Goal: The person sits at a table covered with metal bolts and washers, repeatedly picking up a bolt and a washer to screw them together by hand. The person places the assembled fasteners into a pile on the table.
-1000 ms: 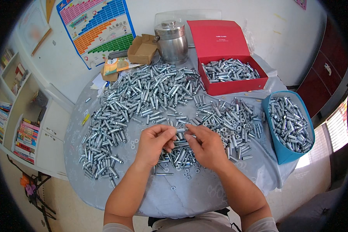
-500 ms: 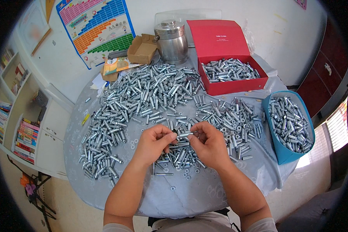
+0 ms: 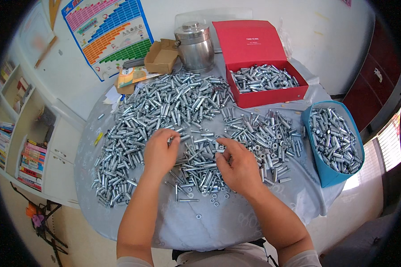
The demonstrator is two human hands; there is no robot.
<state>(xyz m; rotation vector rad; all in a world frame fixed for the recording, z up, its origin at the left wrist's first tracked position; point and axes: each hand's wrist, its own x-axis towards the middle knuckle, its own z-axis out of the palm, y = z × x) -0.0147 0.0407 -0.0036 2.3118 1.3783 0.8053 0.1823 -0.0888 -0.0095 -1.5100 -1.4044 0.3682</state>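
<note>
From my remote seat, I saw the left hand [image 3: 160, 153] bent inward, its thumb and forefinger drawn close together; I could not tell whether a small part was pinched there. The right hand [image 3: 239, 167] held its thumb and forefinger parted in a loose C, and I made out nothing gripped between them; its other fingers curled underneath, partly hidden. The two hands stood apart, above a loose pile of slim silver metal bolts and sleeves [image 3: 202, 174] on the grey patterned tablecloth [image 3: 178, 233]. Just below that pile I picked out small round silver nuts and washers [image 3: 216, 198], with one lone silver nut [image 3: 198, 216] nearer the person.

Beyond the left hand spread a broad heap of similar silver fasteners [image 3: 173, 104]; beyond the right lay a smaller heap [image 3: 265, 133], mixed with washers. Farther out, I saw a red lidded box [image 3: 276, 95], lid raised, and a teal open-topped bin [image 3: 332, 179], both filled with silver fasteners. At the back stood a lidded, brushed-steel canister [image 3: 194, 51] beside an open brown cardboard box [image 3: 161, 58].
</note>
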